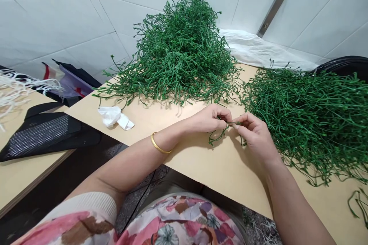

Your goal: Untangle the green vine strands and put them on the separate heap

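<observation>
My left hand (211, 118) and my right hand (254, 134) meet above the table's front part, fingertips pinched close together. Between them is a thin green plastic stem (220, 136), its branched ends hanging below the left fingers. Both hands grip it, and part of it is hidden behind the fingers. Beyond the hands rises a tall pile of similar green stems (184, 53). A second, lower heap of green stems (313, 122) lies just right of my right hand.
A crumpled white tissue (110, 116) lies on the table (178, 157) at left. White cloth or plastic (258, 50) runs along the tiled wall. A black bag with mesh (40, 134) and white stems (17, 92) rest on another table. Loose stems (359, 203) lie at far right.
</observation>
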Tool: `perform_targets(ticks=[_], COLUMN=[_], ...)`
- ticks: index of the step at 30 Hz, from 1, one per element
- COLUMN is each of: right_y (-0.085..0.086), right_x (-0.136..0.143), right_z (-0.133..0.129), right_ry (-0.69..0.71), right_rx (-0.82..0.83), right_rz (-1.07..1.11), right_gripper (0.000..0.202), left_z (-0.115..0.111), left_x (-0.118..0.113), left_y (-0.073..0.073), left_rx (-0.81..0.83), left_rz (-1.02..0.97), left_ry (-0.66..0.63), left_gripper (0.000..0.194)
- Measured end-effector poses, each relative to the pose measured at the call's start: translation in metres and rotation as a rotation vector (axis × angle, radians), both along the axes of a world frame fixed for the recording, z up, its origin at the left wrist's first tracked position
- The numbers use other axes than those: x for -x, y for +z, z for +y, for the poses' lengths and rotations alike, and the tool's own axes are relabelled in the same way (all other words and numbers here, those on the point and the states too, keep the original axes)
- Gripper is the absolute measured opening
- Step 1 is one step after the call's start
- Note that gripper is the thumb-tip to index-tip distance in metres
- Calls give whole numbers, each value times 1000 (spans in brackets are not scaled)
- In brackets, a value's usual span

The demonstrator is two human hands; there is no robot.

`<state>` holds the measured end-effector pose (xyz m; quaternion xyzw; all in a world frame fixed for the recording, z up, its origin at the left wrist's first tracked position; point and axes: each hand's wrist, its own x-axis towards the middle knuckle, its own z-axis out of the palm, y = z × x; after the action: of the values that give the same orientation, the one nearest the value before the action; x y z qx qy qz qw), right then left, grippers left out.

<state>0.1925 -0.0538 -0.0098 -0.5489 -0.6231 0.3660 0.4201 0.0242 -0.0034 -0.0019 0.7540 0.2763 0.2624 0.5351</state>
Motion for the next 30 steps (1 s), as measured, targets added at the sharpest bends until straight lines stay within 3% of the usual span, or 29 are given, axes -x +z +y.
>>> perform_targets(ticks=[2,4,8,12,15,19,23,27,30], right_y=[1,1,3,8,8,-2,-12,-11,-7], right_x=[1,1,-5,-9,-5,2,6,7,4], right_z=[-1,-2,-3,-6,-7,-2,3,5,5], right_ry=[-109,-153,-98,-10,39,69,46,-17,50], right_rx=[-186,-257,-207,-357,-467,-485,-505,-521,-521], right_rz=[-155,-205,-211,-226,-358,-540,-493,-566,-640], right_gripper=[8,14,22,30,27,25,18,21,23], left_z=[0,0,2,4,4,4,2,0,1], left_x=[0,-1,-2,-2,-2,-3,-5,-5,-2], left_y=[1,1,-2,-6,-8,-9,-7,-5,-5], left_rx=[41,28,-88,-201,-201,-160,-109,-60,-48], left_rz=[20,47,117,152,125,66,10,-12,-8], left_ry=[7,3,-9,-6,17,6,-46,-71,-137], left_gripper=[13,7,13,19,22,21,16,22,26])
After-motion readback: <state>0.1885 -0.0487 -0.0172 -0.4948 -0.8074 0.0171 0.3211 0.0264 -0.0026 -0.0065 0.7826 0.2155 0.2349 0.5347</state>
